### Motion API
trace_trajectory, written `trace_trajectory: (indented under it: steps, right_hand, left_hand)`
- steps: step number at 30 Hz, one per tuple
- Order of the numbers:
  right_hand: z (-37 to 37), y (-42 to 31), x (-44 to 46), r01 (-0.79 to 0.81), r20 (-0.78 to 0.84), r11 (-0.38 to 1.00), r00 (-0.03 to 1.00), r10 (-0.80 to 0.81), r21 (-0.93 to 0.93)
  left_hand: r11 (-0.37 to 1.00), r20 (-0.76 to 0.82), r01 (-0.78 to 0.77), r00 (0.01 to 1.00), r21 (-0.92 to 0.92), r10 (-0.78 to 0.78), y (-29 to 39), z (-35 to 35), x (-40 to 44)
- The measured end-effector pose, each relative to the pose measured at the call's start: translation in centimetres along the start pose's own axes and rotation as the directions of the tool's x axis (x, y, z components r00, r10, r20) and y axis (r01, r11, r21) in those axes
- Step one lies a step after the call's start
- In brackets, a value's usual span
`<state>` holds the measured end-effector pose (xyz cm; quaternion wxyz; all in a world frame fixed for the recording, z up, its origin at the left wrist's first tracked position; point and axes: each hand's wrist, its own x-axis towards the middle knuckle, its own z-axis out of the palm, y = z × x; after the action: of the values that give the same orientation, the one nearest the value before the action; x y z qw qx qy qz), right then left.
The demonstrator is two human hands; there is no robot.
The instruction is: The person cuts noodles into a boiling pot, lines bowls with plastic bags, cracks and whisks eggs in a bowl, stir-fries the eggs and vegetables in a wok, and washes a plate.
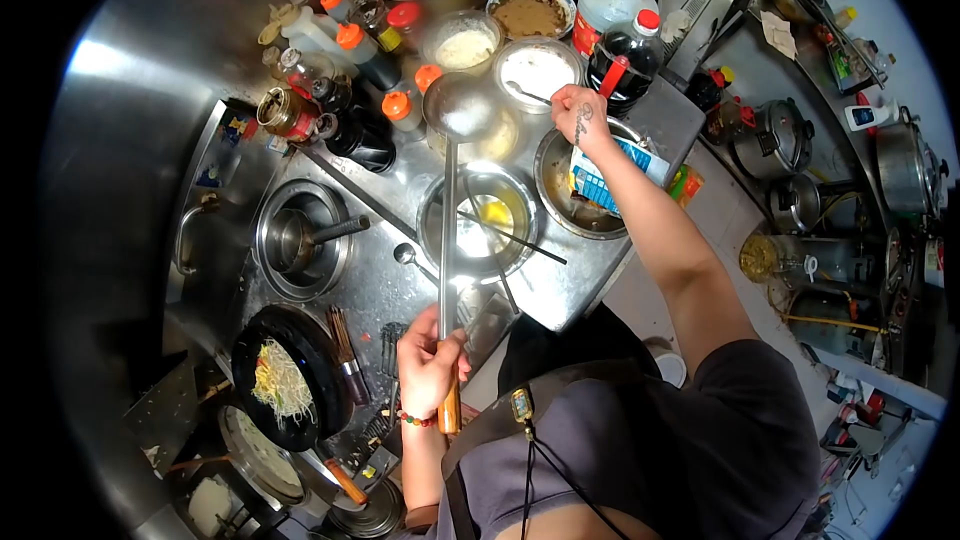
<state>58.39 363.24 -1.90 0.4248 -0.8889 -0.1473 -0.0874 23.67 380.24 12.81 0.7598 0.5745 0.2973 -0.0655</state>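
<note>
My left hand (pixel 430 362) is wrapped round the wooden-ended handle of a long metal ladle (pixel 463 108), whose bowl holds some white powder. My right hand (pixel 580 118) pinches the handle of a small spoon (pixel 525 92) over a bowl of white powder (pixel 540 68). Below the ladle's bowl stands a metal bowl (pixel 430 230) with a yellow egg yolk in it and dark chopsticks lying across it. Right of that, an opened blue and white packet (pixel 597 185) rests in another metal bowl (pixel 548 202), just under my right wrist.
Bottles with orange caps (pixel 397 108) and a dark bottle with a red cap (pixel 628 65) crowd the back. A black wok (pixel 330 370) holding sprouts is at the lower left, beside a knife-like wooden handle (pixel 345 480). A metal pot (pixel 262 230) sits at left.
</note>
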Motion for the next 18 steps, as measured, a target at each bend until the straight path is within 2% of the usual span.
trace_trajectory:
  steps: [3, 5, 6, 8, 9, 11, 12, 13, 14, 16, 18]
  right_hand:
    - [-0.1, -0.1, 0.0, -0.01, 0.02, 1.0, 1.0, 0.009, 0.023]
    - [-0.4, -0.5, -0.1, -0.247, 0.146, 0.948, 0.964, 0.22, 0.201]
    - [-0.6, -0.9, -0.1, -0.246, 0.144, 0.948, 0.965, 0.22, 0.199]
    - [-1.4, -1.6, -0.3, -0.471, 0.187, 0.807, 0.882, 0.432, 0.356]
    - [-2.0, -1.9, -0.6, -0.471, 0.185, 0.809, 0.882, 0.433, 0.353]
    - [-3.5, -2.5, -1.2, -0.288, 0.096, 0.915, 0.957, 0.272, 0.282]
    - [-4.2, -2.8, -1.5, -0.284, 0.096, 0.917, 0.959, 0.268, 0.28]
    - [-4.8, -3.2, -1.8, -0.039, -0.011, 0.989, 0.999, 0.041, 0.146]
    - [-5.3, -3.7, -2.1, 0.201, -0.082, 0.979, 0.976, -0.202, -0.013]
    - [-5.5, -4.0, -2.1, 0.215, -0.063, 0.976, 0.974, -0.217, -0.039]
    - [-5.0, -3.9, -1.6, -0.017, 0.04, 0.963, 0.999, 0.007, 0.27]
  left_hand:
    - [1.0, -0.004, 0.009, 1.0, -0.011, -0.009, 0.0, 0.1, -0.1]
    - [1.0, -0.004, 0.009, 1.0, -0.011, -0.009, 0.1, 0.2, -0.1]
    - [1.0, -0.005, 0.008, 1.0, -0.011, -0.008, 0.1, 0.2, -0.1]
    - [1.0, 0.001, 0.003, 1.0, -0.011, -0.003, 0.1, 0.3, 0.0]
    - [1.0, 0.003, -0.001, 1.0, -0.011, 0.001, 0.1, 0.3, 0.1]
    - [1.0, 0.011, -0.004, 1.0, -0.007, 0.004, 0.1, 0.4, 0.2]
    - [1.0, 0.015, -0.009, 1.0, 0.0, 0.009, 0.2, 0.4, 0.3]
    - [1.0, 0.015, -0.013, 1.0, -0.006, 0.013, 0.2, 0.4, 0.6]
    - [1.0, 0.017, -0.012, 1.0, 0.002, 0.012, 0.2, 0.5, 0.9]
    - [1.0, 0.021, -0.009, 1.0, 0.006, 0.009, 0.0, 0.7, 1.5]
    - [1.0, 0.037, -0.019, 0.999, -0.004, 0.02, 0.0, 0.9, 2.2]
